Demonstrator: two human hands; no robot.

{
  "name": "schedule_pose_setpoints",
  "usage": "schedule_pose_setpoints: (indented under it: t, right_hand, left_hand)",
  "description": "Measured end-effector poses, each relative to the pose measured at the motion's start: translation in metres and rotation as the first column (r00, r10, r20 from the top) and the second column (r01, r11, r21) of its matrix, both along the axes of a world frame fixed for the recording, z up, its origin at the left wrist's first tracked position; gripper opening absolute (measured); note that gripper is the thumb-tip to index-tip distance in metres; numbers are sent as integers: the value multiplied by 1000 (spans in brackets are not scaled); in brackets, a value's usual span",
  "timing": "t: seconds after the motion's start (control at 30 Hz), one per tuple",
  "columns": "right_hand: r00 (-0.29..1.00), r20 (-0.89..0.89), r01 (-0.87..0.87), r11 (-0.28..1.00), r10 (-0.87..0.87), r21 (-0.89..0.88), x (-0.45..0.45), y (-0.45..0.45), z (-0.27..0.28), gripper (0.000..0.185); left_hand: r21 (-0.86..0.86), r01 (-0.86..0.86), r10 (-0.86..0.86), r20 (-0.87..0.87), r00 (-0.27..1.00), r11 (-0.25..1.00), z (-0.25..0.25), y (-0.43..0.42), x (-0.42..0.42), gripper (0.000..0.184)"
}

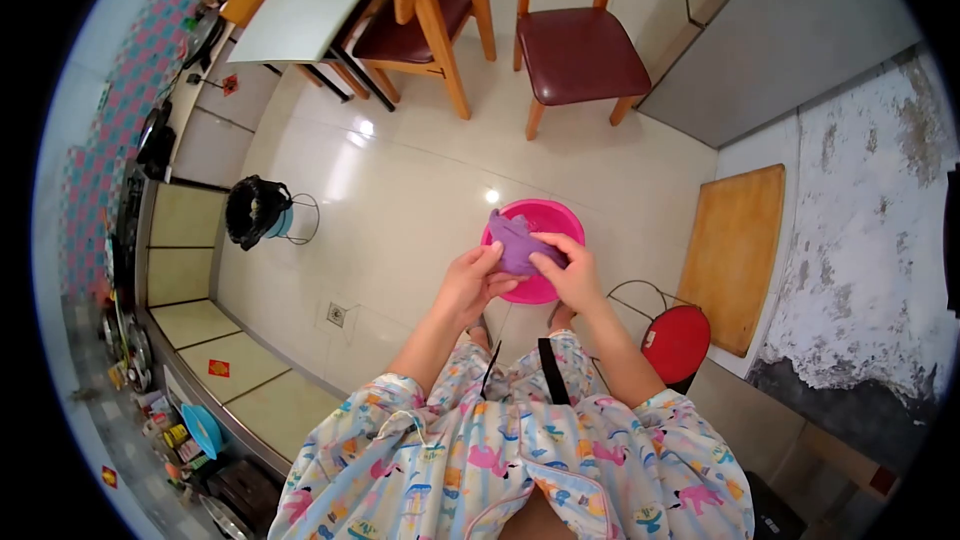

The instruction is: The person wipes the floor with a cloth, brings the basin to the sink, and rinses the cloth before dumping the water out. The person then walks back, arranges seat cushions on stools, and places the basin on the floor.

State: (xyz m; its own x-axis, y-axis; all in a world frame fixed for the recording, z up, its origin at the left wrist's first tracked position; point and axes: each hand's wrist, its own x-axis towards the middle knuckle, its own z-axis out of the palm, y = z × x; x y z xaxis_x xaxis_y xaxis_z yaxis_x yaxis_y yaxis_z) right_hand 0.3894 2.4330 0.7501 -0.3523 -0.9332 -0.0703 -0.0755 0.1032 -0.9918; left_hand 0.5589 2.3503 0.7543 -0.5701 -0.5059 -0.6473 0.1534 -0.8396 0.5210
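Note:
A bunched purple cloth [515, 248] is held in both hands above a pink basin [570, 217] on the floor. My left hand [472, 283] grips the cloth's lower left side between thumb and fingers. On the right side, my right hand [568, 270] is closed on the same cloth, its fingers pressed into it. The cloth and hands cover much of the basin, and what lies in its lower part is hidden.
Wooden chairs, one with a dark red seat [583, 55], stand ahead beside a table [310, 0]. A black-lined bin [257, 210] is at the left. On the right are a round red stool [676, 342] and a wooden board [735, 255].

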Motion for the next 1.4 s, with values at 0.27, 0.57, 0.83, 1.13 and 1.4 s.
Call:
schedule_pose_setpoints:
  t: [0.27, 0.57, 0.83, 1.13, 1.4]
  right_hand:
    - [988, 133, 90, 991, -77, -94, 29, -6, 73, 22]
    - [910, 338, 285, 954, -240, -92, 19, -3, 96, 19]
    - [856, 464, 274, 961, -229, -31, -18, 0, 71, 19]
    - [639, 767, -132, 990, 54, 41, -20, -9, 55, 25]
    - [580, 789, -243, 968, 201, -68, 57, 16, 109, 29]
  left_hand:
    - [-80, 29, -45, -206, 978, 996, 95, -6, 38, 36]
    - [-307, -3, -64, -209, 976, 952, 122, -1, 59, 38]
    - [-303, -212, 188, -106, 976, 929, 114, 12, 74, 37]
    - [-339, -605, 662, 78, 745, 721, 92, 104, 109, 32]
    - [-348, -601, 650, 33, 759, 719, 67, 164, 175, 26]
